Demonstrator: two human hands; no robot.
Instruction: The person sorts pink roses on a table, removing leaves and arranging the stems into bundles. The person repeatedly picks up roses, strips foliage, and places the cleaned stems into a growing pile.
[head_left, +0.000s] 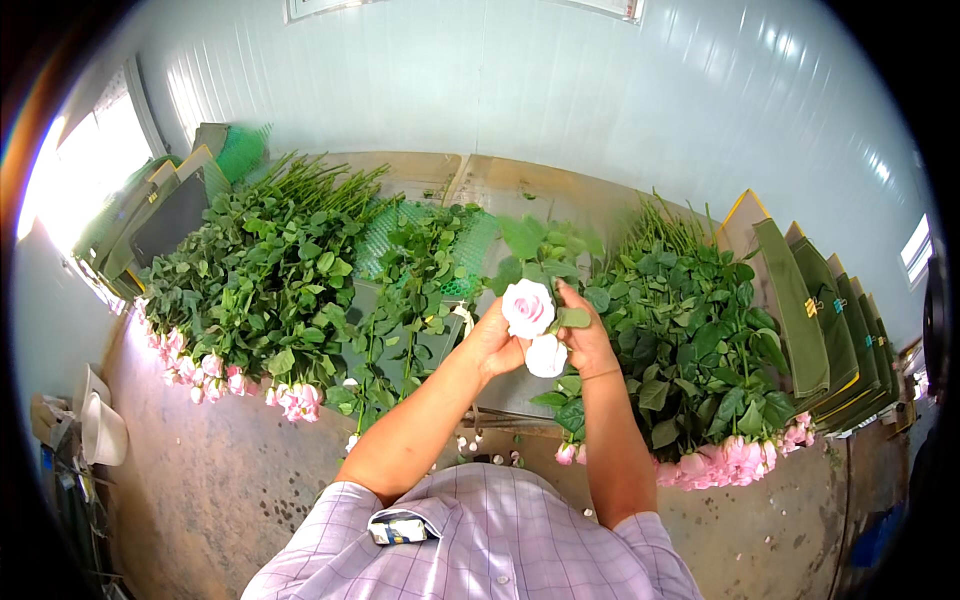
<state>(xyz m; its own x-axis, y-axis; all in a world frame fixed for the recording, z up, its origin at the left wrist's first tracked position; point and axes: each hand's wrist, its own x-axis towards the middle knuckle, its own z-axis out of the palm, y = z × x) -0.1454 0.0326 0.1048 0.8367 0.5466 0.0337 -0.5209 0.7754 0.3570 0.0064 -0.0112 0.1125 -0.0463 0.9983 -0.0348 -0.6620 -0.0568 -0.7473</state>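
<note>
Two pale pink roses are held up in front of me, the lower, whiter bloom just beneath the upper one. Their leafy green stems point away from me over the table. My left hand is closed about the roses from the left, its fingertips partly hidden behind the blooms. From the right, my right hand is closed at the stems and leaves beside the flower heads. A few roses with leafy stems lie on green mesh to the left of my hands.
Large heaps of pink roses flank me, the left heap and right heap with blooms hanging over the table's near edge. Green boards with clips stand at the right, more boards at the left. Fallen blooms lie on the floor.
</note>
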